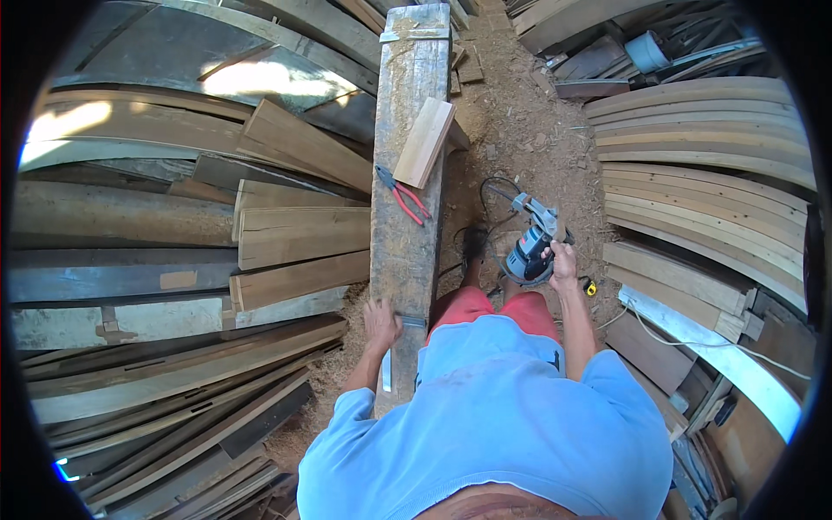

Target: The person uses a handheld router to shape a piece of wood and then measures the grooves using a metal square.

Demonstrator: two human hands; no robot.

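Observation:
My right hand [563,263] is closed on a corded power tool [527,257] with a blue and black motor body and a grey metal part, off the right side of the bench. My left hand [382,326] rests on the left edge of the long worn wooden bench [407,251], fingers stretched forward. Just right of it lies a thin dark metal strip [412,321]; a pale narrow strip [387,371] shows below the hand. Farther up the bench, pliers [403,194] with red handles lie beside a short planed wood block [425,142].
Stacked boards [303,236] crowd the left side, their ends close to the bench. More piled planks [702,208] line the right. Sawdust and shavings cover the floor [529,130]. A black cord [498,184] trails by my feet, and a yellow-and-black item [590,286] lies near my right forearm.

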